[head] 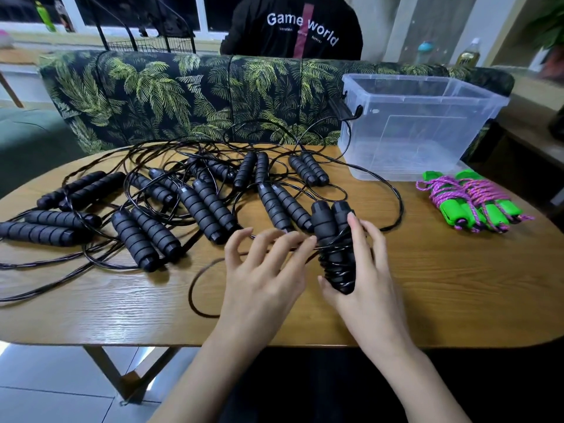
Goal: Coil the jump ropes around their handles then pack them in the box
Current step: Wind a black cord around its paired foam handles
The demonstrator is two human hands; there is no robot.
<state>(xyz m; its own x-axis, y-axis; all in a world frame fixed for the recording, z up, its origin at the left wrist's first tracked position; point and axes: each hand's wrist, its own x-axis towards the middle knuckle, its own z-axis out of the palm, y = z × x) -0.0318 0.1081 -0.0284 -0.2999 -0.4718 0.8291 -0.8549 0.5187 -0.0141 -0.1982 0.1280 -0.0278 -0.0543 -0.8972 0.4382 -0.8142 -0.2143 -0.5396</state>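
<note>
My right hand (366, 270) grips a pair of black jump rope handles (331, 227) held together, with black cord coiled around their lower half. My left hand (265, 270) pinches that rope's loose cord (195, 285) just left of the handles, and the cord's slack loops on the table below. Several more black jump ropes (207, 206) lie uncoiled and tangled across the wooden table (91, 306). A clear plastic box (421, 123) stands open at the back right with nothing inside.
Green-handled jump ropes wrapped in pink cord (473, 203) lie right of my hands, in front of the box. A leaf-patterned sofa back (183, 96) runs behind the table, and a person in a black shirt (293, 29) sits beyond it.
</note>
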